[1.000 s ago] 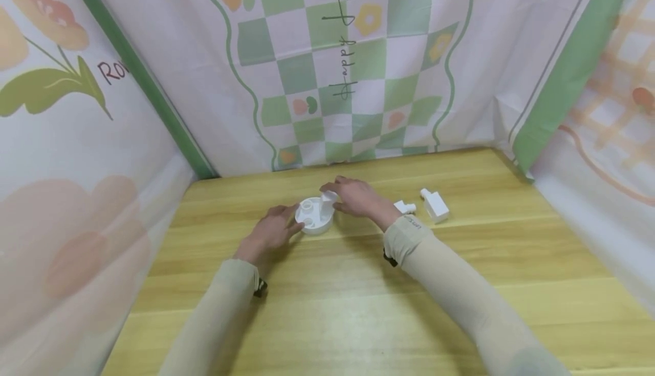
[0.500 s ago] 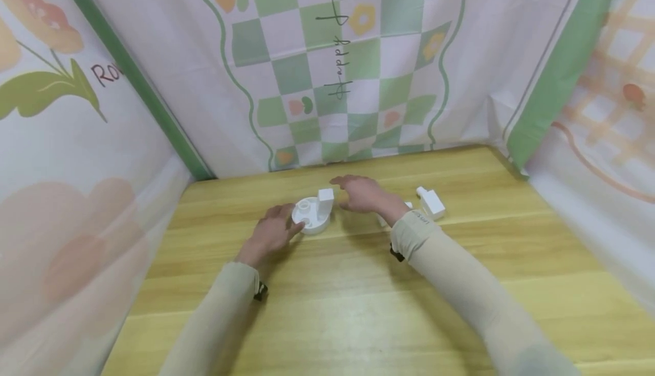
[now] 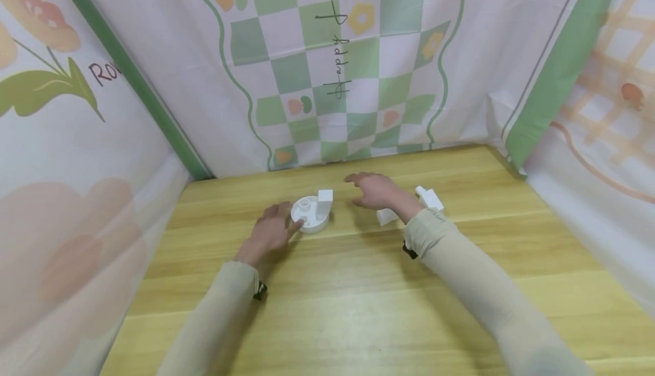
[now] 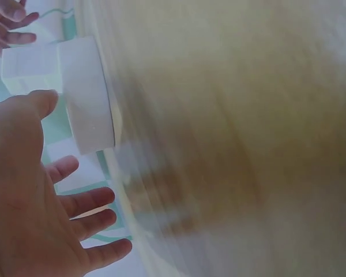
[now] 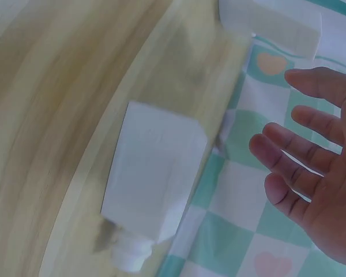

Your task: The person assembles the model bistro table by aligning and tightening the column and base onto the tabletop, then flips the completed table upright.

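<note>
1. Since one second ago, the right hand (image 3: pixel 376 191) has let go of the block (image 3: pixel 324 199) and has moved away to the right. The block now stands upright at the right side of the base (image 3: pixel 309 225) without support from this hand.

2. By my judgement, the placing of this one block is finished. How its lower end sits in the base is hidden, so I cannot tell how firm it is.

3. The right hand holds nothing. In its wrist view the fingers are released, a little bent and with gaps between them. It hangs above the table (image 3: pixel 327 308), between the base and the two loose pieces.

4. The nearer piece (image 3: pixel 387 217) lies on its side, just beside the right hand and partly covered by the arm. The farther piece (image 3: pixel 431 198) also lies on its side, behind the forearm.

5. The left hand (image 3: pixel 271 231) is at the left side of the base. Its fingers are extended and spread, and grasp nothing. The thumb is at the rim; I cannot tell surely whether it touches.
</note>
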{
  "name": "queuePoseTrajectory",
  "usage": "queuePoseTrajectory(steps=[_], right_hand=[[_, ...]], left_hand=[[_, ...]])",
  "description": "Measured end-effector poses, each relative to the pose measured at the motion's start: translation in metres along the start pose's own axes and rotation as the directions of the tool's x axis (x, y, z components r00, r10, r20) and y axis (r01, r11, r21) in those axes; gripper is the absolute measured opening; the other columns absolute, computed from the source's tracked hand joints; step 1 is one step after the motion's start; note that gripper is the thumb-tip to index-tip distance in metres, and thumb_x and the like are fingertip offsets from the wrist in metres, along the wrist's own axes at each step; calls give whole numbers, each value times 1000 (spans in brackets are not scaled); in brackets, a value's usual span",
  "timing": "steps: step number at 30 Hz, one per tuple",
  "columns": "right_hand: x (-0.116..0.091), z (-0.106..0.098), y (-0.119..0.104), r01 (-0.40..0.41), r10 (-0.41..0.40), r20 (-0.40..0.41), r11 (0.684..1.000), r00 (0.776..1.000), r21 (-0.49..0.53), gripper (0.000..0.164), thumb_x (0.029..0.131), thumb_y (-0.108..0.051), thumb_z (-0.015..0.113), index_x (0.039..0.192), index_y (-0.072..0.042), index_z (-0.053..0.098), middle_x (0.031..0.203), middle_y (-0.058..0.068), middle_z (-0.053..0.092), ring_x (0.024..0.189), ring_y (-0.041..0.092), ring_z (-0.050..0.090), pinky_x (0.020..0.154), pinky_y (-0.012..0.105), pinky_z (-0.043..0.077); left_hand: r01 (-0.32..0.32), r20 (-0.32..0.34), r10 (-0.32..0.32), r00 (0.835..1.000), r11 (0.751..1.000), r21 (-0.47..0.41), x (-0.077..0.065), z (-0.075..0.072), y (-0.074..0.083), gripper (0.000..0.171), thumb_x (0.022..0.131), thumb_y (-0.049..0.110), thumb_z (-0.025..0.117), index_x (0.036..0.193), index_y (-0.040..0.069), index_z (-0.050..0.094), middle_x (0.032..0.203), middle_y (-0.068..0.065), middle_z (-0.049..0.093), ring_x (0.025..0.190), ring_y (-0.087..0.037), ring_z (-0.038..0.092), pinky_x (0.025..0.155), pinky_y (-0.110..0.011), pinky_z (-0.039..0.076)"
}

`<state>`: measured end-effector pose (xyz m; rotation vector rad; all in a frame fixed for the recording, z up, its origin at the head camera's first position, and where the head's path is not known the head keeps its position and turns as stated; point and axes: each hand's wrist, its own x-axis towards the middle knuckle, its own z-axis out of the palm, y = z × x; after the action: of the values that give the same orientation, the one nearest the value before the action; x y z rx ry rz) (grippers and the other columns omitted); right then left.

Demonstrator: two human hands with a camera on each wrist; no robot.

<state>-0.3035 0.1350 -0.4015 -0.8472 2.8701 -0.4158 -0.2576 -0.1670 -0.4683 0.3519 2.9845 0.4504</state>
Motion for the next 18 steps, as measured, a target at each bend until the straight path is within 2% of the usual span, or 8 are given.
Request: queuePoseTrajectory(steps=[4, 11, 18], right_hand=[[-5, -4, 6, -19, 19, 18, 1000, 1000, 0, 58, 94, -25, 67, 146, -8, 48, 136, 20, 61, 124, 36, 59, 103, 54, 49], [-12, -10, 12, -43, 44, 43, 999, 998, -22, 51, 96, -27, 65, 141, -9, 52, 133, 18, 63, 122, 36, 60, 104, 54, 49], [-18, -10, 18, -28, 31, 68, 999, 997, -46, 47, 95, -25, 65, 138, -7, 56, 130, 18, 66, 117, 36, 63, 101, 53, 51]], left_hand=[[3, -3, -3, 1000, 1000, 1, 0, 0, 0, 74, 100, 62, 41, 154, 12, 30, 155, -23, 36, 139, -44, 39, 112, -61, 38], [-37, -48, 39, 998, 999, 40, 3, 0, 1, 66, 103, 53, 42, 155, 13, 32, 153, -21, 41, 141, -41, 39, 110, -61, 41], [-10, -21, 10, 1000, 1000, 9, 3, 1, 2, 71, 101, 58, 44, 154, 12, 30, 153, -25, 38, 138, -43, 41, 109, -60, 42]])
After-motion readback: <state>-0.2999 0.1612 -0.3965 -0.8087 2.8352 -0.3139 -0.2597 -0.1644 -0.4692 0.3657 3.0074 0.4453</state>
